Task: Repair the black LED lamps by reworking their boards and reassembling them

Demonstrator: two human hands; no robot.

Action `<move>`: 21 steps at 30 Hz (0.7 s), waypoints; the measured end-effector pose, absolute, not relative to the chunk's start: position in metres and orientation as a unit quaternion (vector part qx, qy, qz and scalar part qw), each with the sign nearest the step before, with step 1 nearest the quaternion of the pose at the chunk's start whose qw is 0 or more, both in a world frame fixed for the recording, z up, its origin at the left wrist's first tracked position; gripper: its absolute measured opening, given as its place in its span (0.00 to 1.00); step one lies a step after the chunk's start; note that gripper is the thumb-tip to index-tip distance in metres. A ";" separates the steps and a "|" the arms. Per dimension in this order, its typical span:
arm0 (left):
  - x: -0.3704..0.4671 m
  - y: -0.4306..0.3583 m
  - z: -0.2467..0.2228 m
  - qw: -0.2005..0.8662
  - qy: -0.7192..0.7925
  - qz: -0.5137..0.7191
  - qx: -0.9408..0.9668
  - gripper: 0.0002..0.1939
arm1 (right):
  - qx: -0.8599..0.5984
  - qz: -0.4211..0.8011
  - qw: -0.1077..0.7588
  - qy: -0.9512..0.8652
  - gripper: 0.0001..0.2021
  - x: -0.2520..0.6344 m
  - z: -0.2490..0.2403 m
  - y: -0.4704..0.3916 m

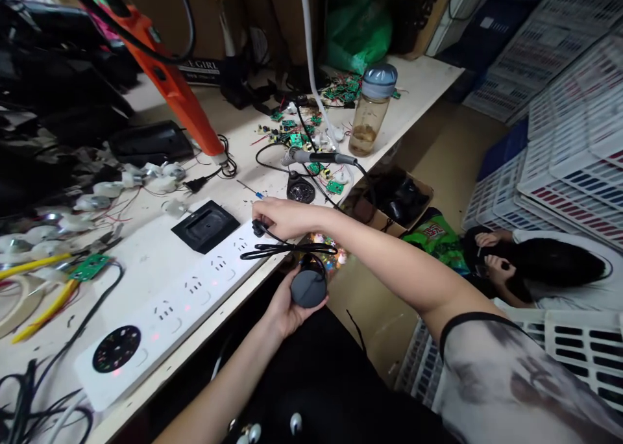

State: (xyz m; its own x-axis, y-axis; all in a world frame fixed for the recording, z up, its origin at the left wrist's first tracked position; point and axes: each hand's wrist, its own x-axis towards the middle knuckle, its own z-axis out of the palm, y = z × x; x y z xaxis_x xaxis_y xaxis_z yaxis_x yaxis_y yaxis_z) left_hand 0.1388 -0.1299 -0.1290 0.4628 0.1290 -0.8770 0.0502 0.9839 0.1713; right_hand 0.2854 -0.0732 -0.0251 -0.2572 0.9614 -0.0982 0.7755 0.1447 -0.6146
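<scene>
My left hand (286,306) is closed around a dark grey round device (309,287), below the bench's front edge. A looped black cord (272,252) runs above it. My right hand (280,218) pinches a black plug (259,228) at the far end of a long white power strip (146,317). Whether the plug touches a socket I cannot tell. A thin shaft with a blue collar (259,195), like a small screwdriver, sticks out beside the right fingers. A black square tray-like part (206,226) lies just left of the strip.
A soldering iron (326,158) rests behind my right hand, near green circuit boards (296,139) and a bottle (372,113). An orange power screwdriver (170,84) hangs at the left. At the right, another person (555,262) sits among white crates (574,132).
</scene>
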 end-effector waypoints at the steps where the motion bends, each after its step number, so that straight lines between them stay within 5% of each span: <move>1: 0.138 -0.130 -0.128 0.850 0.518 0.024 0.089 0.12 | -0.584 0.291 0.164 -0.739 0.11 0.286 -0.025 -0.074; 21: 0.135 -0.127 -0.126 0.855 0.512 0.026 0.074 0.12 | -0.592 0.275 0.083 -0.753 0.13 0.284 -0.011 -0.068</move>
State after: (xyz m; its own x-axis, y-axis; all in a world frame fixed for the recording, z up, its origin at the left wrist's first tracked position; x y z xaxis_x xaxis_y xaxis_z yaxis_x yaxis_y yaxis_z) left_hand 0.1353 -0.1271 -0.1256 0.4735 0.1198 -0.8726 0.0318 0.9877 0.1528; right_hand 0.2837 -0.0677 -0.0107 -0.2842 0.9374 -0.2012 0.8462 0.1466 -0.5124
